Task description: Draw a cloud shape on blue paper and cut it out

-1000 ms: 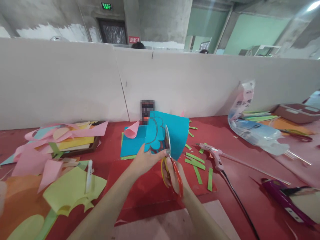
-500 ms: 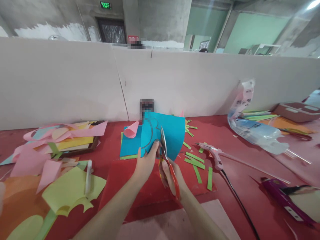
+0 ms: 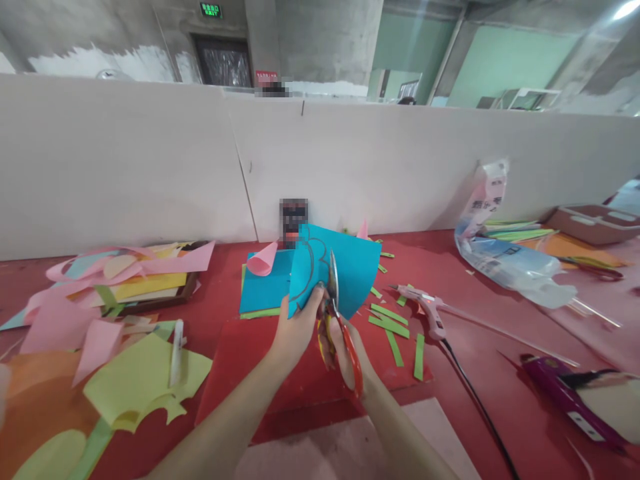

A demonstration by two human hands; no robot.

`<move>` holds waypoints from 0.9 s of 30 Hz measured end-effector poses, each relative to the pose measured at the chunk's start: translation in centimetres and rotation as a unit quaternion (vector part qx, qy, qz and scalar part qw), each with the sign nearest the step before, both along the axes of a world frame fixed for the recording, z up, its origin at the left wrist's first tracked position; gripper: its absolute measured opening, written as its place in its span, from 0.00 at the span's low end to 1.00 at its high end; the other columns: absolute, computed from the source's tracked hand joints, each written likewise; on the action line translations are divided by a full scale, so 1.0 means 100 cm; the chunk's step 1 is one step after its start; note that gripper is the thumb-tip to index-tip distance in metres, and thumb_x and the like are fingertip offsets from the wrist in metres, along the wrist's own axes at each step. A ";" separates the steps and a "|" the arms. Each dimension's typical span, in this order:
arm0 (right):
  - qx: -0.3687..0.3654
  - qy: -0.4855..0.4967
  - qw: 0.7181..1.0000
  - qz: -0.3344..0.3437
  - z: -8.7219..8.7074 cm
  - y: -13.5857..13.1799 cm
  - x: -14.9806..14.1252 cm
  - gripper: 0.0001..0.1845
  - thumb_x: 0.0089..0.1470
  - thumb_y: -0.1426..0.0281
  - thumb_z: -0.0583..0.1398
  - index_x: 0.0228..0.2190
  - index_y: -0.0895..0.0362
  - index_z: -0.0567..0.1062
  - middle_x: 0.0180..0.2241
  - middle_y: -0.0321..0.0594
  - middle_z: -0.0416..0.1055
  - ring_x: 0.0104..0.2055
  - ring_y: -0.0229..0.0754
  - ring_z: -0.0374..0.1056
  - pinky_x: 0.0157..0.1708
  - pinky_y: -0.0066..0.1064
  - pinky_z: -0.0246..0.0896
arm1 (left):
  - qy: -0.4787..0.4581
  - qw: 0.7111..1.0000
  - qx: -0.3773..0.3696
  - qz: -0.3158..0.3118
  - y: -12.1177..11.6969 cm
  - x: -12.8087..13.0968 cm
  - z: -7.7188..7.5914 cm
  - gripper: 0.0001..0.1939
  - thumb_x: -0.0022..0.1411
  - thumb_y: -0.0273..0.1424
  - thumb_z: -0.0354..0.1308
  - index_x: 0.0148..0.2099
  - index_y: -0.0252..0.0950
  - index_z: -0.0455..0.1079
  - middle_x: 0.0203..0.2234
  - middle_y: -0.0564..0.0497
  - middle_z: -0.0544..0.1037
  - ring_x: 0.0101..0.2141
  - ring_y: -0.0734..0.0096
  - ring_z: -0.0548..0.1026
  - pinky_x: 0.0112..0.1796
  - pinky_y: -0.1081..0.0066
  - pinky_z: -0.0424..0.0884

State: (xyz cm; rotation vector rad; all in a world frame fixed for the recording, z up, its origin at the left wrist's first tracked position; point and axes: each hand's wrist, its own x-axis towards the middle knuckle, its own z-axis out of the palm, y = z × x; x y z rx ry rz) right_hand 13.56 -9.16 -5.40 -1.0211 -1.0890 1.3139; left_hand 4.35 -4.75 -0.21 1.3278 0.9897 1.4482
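My left hand (image 3: 299, 330) pinches the lower left edge of a blue paper sheet (image 3: 357, 267), thumb on the near face. Dark curved lines are drawn on the sheet's left part. In my right hand (image 3: 350, 343) is a pair of scissors (image 3: 356, 367) with red and yellow handles, my fingers through the loops. Their blades point up and lie against the paper just right of my left thumb. The sheet is held up off the table and bends; the blades' far side is hidden behind it.
A pink glue gun (image 3: 425, 310) with a black cord lies at right, beside green paper strips (image 3: 390, 323). More blue paper (image 3: 265, 287) and a pink paper cone (image 3: 263, 259) are behind my left hand. Yellow paper (image 3: 135, 380) with a white marker (image 3: 177, 353) is left; a purple tool (image 3: 565, 393) far right.
The blue sheet has shifted to the right and turned a little, with both hands still holding on. The scissors have moved slightly right with it.
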 end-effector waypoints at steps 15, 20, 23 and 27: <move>-0.010 -0.001 1.000 -0.018 -0.003 0.000 -0.001 0.23 0.52 0.48 0.53 0.22 0.55 0.59 0.16 0.27 0.50 0.13 0.29 0.47 0.12 0.24 0.44 | -0.003 0.999 -0.006 -0.035 0.002 -0.005 0.007 0.14 0.55 0.36 0.54 0.21 0.35 0.65 0.13 0.57 0.65 0.18 0.76 0.64 0.25 0.73 0.65; -0.007 -0.021 1.000 -0.014 0.004 -0.002 -0.001 0.23 0.51 0.47 0.53 0.24 0.55 0.60 0.14 0.26 0.49 0.12 0.29 0.45 0.12 0.24 0.42 | -0.001 0.999 -0.001 -0.036 0.006 -0.009 0.009 0.14 0.56 0.35 0.55 0.21 0.35 0.64 0.14 0.57 0.65 0.18 0.76 0.65 0.25 0.73 0.64; -0.011 -0.014 1.000 -0.012 0.007 -0.002 -0.001 0.23 0.50 0.47 0.53 0.24 0.54 0.59 0.14 0.26 0.49 0.12 0.29 0.45 0.12 0.24 0.41 | -0.005 0.999 -0.001 -0.034 0.006 -0.011 0.012 0.13 0.56 0.34 0.54 0.22 0.34 0.64 0.14 0.56 0.65 0.18 0.76 0.65 0.25 0.73 0.63; -0.012 -0.012 1.000 -0.009 0.008 -0.003 -0.002 0.24 0.51 0.46 0.52 0.23 0.54 0.59 0.13 0.25 0.48 0.12 0.29 0.44 0.12 0.24 0.41 | -0.012 0.999 -0.006 -0.033 0.005 -0.010 0.013 0.13 0.56 0.34 0.55 0.22 0.34 0.64 0.14 0.56 0.65 0.18 0.77 0.64 0.25 0.73 0.63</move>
